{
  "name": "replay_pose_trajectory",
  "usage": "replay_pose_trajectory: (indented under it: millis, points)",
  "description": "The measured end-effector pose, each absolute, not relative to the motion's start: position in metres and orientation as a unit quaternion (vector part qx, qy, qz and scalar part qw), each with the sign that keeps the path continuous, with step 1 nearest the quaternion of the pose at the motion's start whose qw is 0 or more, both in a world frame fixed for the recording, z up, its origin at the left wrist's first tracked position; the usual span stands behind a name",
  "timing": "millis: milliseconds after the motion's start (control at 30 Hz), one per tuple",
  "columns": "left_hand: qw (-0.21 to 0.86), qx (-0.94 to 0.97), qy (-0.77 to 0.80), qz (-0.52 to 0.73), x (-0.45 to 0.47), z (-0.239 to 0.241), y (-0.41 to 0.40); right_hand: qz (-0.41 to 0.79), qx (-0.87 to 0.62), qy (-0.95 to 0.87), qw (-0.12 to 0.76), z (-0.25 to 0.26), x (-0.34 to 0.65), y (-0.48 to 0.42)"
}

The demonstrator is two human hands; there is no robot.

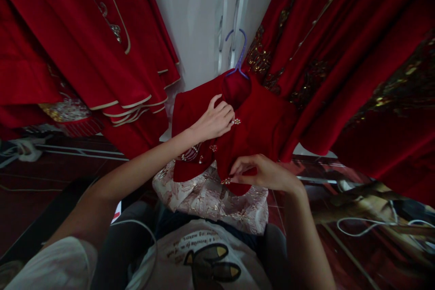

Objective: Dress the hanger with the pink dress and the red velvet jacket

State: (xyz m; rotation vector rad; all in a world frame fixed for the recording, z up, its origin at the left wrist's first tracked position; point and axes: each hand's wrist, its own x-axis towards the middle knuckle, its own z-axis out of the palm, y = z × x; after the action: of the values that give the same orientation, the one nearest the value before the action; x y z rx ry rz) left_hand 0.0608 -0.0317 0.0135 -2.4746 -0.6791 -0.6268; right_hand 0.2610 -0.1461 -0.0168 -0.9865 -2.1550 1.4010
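A small red jacket (197, 99) hangs on a purple hanger (242, 56) in front of me. Its front carries jewelled flower-shaped fasteners, and pale brocade fabric (217, 204) with gold thread shows below its hem. My left hand (219, 120) lies on the upper chest, its fingers curled at the front edge beside the upper flower fastener (237, 122). Lower down, my right hand (261, 172) pinches the front edge close to the lower flower fastener (226, 181). The fingertips partly hide what each hand grips.
Red garments with light piping (125, 77) hang at the left, and red garments with gold embroidery (326, 54) at the right. Behind the jacket stands a pale cabinet (193, 18) with metal handles. A loose white cable (360, 221) lies low on the right.
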Motion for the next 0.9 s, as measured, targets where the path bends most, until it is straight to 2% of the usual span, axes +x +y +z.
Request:
replay_pose_trajectory:
  millis: [133,300,433,500,567,633,767,900]
  points:
    - [0.26,-0.931,-0.177,-0.188,0.06,0.025,-0.029,0.473,-0.358,-0.777,0.211,-0.011,0.264,-0.147]
    - [0.304,-0.935,-0.103,-0.151,0.058,0.036,-0.026,0.431,-0.403,-0.758,0.279,0.004,0.267,-0.144]
    - [0.353,-0.92,-0.08,-0.15,0.054,0.033,-0.022,0.339,-0.434,-0.722,0.419,0.022,0.259,-0.126]
    - [0.348,-0.918,-0.094,-0.166,0.054,0.029,-0.018,0.281,-0.434,-0.693,0.502,0.03,0.248,-0.111]
    - [0.337,-0.916,-0.121,-0.179,0.056,0.026,-0.014,0.239,-0.435,-0.673,0.548,0.036,0.234,-0.093]
    - [0.326,-0.914,-0.148,-0.19,0.059,0.025,-0.01,0.223,-0.442,-0.671,0.552,0.037,0.22,-0.076]
    - [0.292,-0.922,-0.195,-0.161,0.057,0.031,-0.006,0.217,-0.54,-0.643,0.498,0.028,0.204,-0.062]
    - [0.251,-0.914,-0.285,-0.143,0.036,0.028,0.004,0.11,-0.626,-0.622,0.458,0.012,0.204,-0.075]
